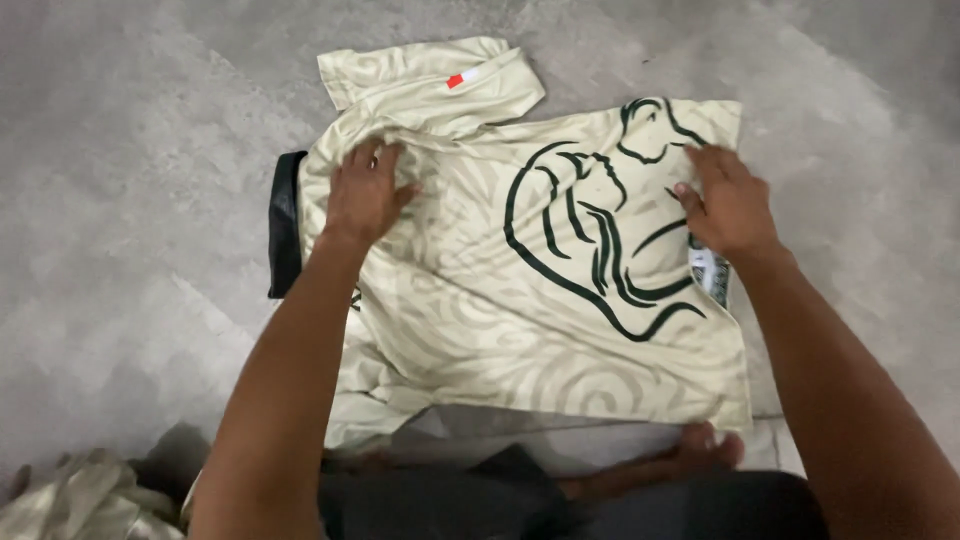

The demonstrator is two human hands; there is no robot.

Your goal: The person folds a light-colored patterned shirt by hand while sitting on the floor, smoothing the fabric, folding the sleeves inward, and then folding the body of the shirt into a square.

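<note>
Nearest me, a bare foot (pixel 700 455) and dark-clad lap sit just below the hem of the cream jersey (pixel 540 300), so I'm seated on the grey concrete floor (pixel 120 200) with the garment spread flat in front. My left hand (pixel 362 195) lies palm-down, fingers spread and released, pressing the cloth near the black collar (pixel 287 225), which sits just left of the fingertips; likely pinning that end flat. My right hand (pixel 728 205) also rests flat, fingers loose, nothing gripped, on the dark green printed emblem (pixel 600 230), holding the folded edge down. One sleeve (pixel 430 80) sticks out beyond the left fingers. A crumpled pale cloth (pixel 75 500) lies by my left elbow.
</note>
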